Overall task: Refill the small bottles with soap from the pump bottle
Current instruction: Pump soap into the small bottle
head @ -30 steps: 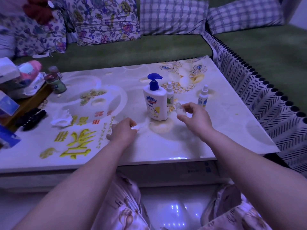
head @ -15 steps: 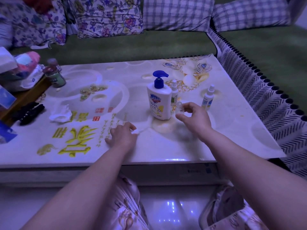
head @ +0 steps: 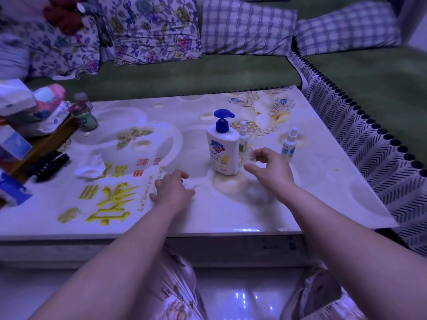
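On the patterned table (head: 323, 181), your right hand (head: 272, 169) pinches a small clear bottle (head: 250, 155) beside the pump bottle (head: 223, 150) (crumpled tissue (head: 90, 167) well left); your left hand (head: 172, 190), loosely spread, stays palm-down as before.

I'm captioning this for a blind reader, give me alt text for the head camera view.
A person's right hand holds a small clear bottle beside a white pump bottle with a blue pump on a patterned table. The left hand rests on the tabletop. Two small spray bottles stand behind.
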`<state>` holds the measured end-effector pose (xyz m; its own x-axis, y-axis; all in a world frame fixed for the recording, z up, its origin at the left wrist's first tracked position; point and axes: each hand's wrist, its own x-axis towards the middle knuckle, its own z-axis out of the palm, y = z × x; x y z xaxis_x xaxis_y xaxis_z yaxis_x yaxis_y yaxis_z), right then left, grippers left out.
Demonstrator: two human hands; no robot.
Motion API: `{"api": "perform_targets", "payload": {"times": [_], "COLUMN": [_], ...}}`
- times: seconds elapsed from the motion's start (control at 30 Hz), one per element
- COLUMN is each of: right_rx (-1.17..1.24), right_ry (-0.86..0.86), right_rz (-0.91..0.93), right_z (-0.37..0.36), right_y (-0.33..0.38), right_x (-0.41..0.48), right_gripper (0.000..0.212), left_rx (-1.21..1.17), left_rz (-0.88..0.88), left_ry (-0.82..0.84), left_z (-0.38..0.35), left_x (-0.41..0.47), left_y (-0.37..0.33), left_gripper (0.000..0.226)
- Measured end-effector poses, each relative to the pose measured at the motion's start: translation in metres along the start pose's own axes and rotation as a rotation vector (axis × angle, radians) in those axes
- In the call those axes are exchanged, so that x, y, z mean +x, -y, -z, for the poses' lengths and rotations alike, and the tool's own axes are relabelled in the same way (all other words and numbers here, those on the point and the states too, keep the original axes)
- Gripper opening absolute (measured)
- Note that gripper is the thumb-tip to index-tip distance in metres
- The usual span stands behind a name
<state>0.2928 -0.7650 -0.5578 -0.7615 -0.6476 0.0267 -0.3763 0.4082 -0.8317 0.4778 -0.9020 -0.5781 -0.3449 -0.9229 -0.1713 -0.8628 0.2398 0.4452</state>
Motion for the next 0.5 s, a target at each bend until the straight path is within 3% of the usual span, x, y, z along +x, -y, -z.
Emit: {"api": "perform_targets", "payload": {"times": [0.27,0.5], "right_rx": [-0.026,-0.020], "right_ry": [0.010,-0.031], "right_rz": [-0.027,-0.036], "right_z": [0.015,0.021], "right_y": [0.017,0.035], "right_x": [0.007,0.022], "right_gripper": [0.032,0.031], "left_rx": [-0.160,-0.164], "left_rz": [-0.199,-0.419], "left_ry": [-0.125,-0.286], "left_z": [0.031,0.066], "left_x": [0.004,0.004], "left_y": [-0.040,-0.090], "left_gripper": [0.021,0.033]}}
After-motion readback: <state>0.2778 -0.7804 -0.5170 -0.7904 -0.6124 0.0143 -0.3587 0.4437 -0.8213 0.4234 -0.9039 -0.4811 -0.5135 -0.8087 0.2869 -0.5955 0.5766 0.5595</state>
